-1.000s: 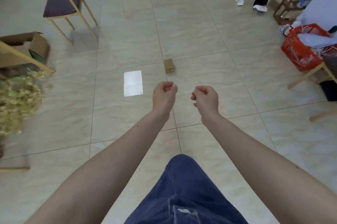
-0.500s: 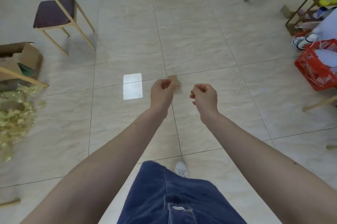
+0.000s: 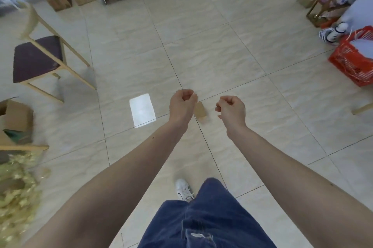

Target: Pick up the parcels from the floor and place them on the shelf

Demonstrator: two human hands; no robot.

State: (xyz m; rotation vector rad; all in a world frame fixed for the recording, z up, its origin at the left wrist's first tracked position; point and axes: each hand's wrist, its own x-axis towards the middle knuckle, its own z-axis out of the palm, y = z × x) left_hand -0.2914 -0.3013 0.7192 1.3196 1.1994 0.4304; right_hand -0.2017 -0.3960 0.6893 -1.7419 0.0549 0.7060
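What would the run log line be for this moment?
phase: approach | parcel: on floor | left hand: curled, empty | right hand: curled, empty

We hold both bare forearms stretched forward and down, wrists level and a little apart. Our left hand is curled into a loose fist, knuckles up, holding nothing. Our right hand is curled the same way, fingers tucked inward, also empty.

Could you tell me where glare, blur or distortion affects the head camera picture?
Head view: a bright rectangular glare patch on the tiled floor; motion blur smears the gold foil pile at the left edge; wide-angle distortion bends the tile lines; the small cardboard parcel looks slightly soft.
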